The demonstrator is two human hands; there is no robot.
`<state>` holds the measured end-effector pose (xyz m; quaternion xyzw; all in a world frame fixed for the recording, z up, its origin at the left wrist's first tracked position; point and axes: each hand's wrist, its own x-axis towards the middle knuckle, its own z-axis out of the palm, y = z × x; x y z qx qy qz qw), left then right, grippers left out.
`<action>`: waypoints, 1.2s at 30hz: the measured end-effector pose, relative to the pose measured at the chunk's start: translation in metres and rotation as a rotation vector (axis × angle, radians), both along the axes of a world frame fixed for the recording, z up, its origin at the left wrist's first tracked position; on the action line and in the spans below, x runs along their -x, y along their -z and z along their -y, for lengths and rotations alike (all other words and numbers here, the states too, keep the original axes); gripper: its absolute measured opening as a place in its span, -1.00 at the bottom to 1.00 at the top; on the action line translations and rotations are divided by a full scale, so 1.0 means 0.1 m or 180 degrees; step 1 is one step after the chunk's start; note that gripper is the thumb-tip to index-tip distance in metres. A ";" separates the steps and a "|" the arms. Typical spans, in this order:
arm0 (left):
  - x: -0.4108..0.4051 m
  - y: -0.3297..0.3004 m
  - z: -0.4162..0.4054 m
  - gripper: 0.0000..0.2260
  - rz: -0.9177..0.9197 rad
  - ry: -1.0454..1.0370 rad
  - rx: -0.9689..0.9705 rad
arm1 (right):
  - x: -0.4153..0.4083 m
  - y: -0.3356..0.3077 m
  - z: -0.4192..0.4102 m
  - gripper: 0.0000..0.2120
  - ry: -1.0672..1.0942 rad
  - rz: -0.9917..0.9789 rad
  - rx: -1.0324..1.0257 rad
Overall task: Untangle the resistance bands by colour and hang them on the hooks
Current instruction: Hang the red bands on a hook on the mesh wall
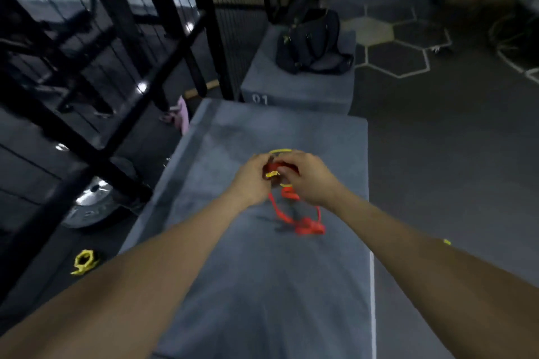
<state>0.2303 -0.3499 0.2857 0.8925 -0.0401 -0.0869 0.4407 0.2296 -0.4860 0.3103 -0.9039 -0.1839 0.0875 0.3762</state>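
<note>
A tangle of red band (303,221) and yellow band (280,151) lies on the grey padded box (262,285) in front of me. My left hand (252,181) and my right hand (306,176) meet over the knot, and the fingers of both pinch the bunched red and yellow strands between them. A red loop trails from the hands toward me and ends in a small red knot on the box top. Part of a yellow loop shows just beyond my fingers. The knot itself is mostly hidden by the hands.
A second yellow band (84,262) lies bunched on the dark floor at the left. A black metal rack (96,67) stands left, with a weight plate (90,201) at its foot. A dark bag (313,44) sits on a further grey box (297,87).
</note>
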 end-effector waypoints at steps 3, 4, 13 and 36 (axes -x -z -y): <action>0.11 -0.58 -0.36 -0.86 0.0137 -0.0314 -0.0280 | 0.02 -0.66 -0.27 -0.81 -0.0179 0.0222 -0.0043; 0.17 -0.79 -0.50 -0.91 0.0209 -0.0400 -0.0285 | 0.04 -0.88 -0.36 -0.81 -0.0215 0.0303 -0.0107; 0.85 -2.57 -1.69 -0.82 0.0809 -0.1070 0.0722 | 0.29 -2.48 -1.41 -0.74 -0.0599 0.1074 -0.0346; 2.11 -4.94 -3.68 -0.96 0.2133 -0.2253 -0.0262 | 0.87 -4.82 -3.80 -0.83 -0.1728 0.1603 -0.2092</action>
